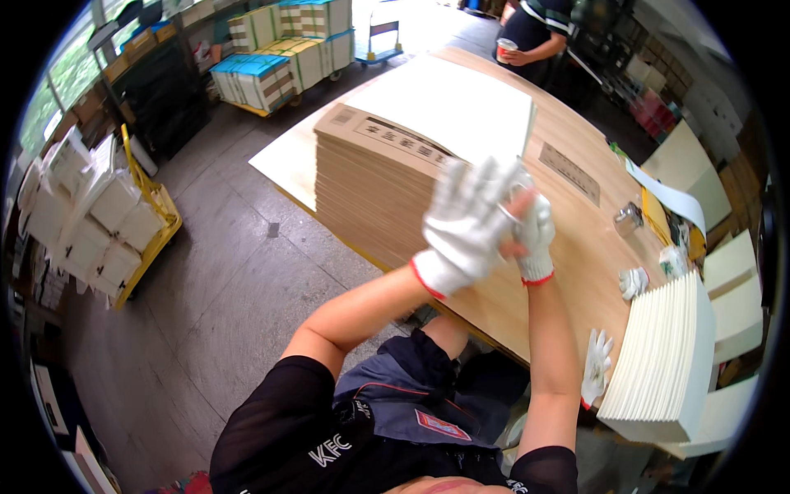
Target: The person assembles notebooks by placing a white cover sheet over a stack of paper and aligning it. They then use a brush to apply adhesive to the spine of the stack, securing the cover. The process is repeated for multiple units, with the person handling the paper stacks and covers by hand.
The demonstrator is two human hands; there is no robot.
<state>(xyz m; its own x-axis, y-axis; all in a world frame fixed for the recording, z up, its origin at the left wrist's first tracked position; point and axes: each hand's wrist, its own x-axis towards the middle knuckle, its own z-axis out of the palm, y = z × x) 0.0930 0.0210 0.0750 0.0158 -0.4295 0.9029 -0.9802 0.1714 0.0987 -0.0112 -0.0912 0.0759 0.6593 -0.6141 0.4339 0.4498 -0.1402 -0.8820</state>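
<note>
My left hand, in a white knitted glove with a red cuff, is raised over the near right corner of a tall stack of brown card sheets. Its fingers look stretched out, though motion smears them. Close against it is my right hand, gloved alike; its fingers are partly covered by the left. Bare fingertips show between the two gloves, and I cannot tell which hand they belong to. White sheets lie across the top of the stack. A printed brown strip lies on the table to the right.
The wooden table also holds a spare glove, another glove, a metal jar and a row of thick white booklets. Loaded carts stand on the left floor. Across the table, a person holds a cup.
</note>
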